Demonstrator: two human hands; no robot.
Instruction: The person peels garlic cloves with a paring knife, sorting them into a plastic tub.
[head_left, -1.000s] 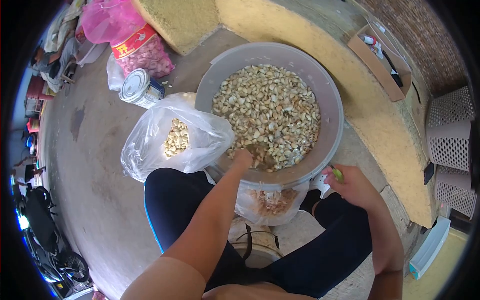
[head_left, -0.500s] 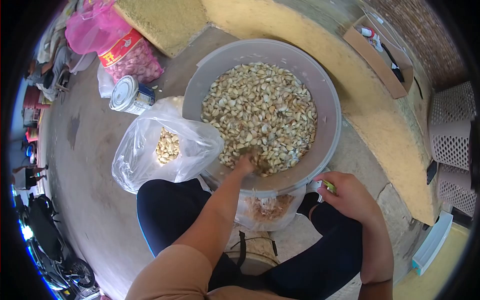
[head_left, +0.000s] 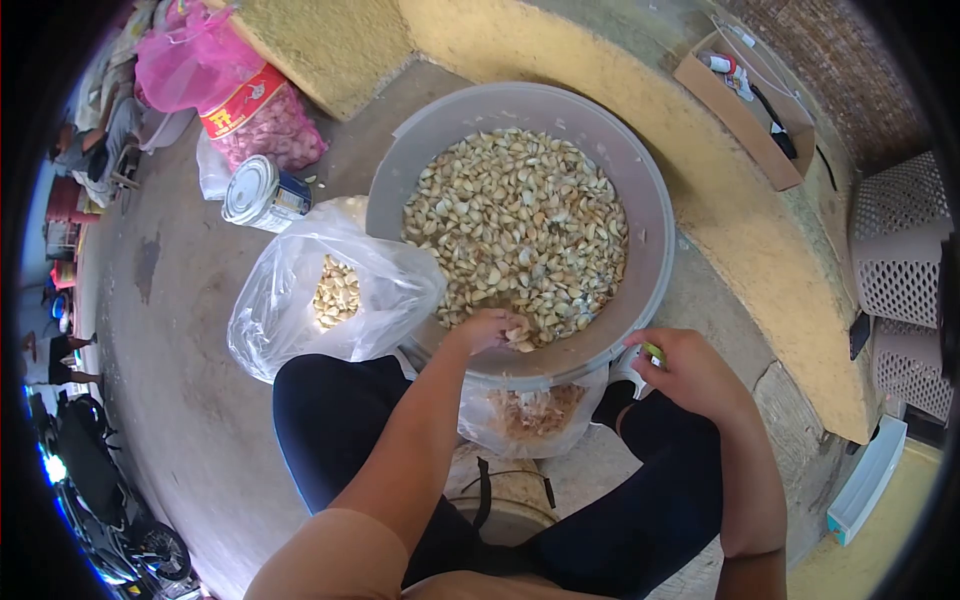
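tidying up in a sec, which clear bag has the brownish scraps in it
The low clear bag under the near edge of the tub: brownish scraps show inside. The other clear bag, left of the tub, shows pale cloves.

We're in dark navy trousers [head_left: 640,480] (thin blue line down left outer edge), dark footwear [head_left: 612,405] on right foot, hands [head_left: 688,370] bare.

Motorcycle [head_left: 90,460] at left; cardboard box [head_left: 728,128] on ledge [head_left: 740,240].
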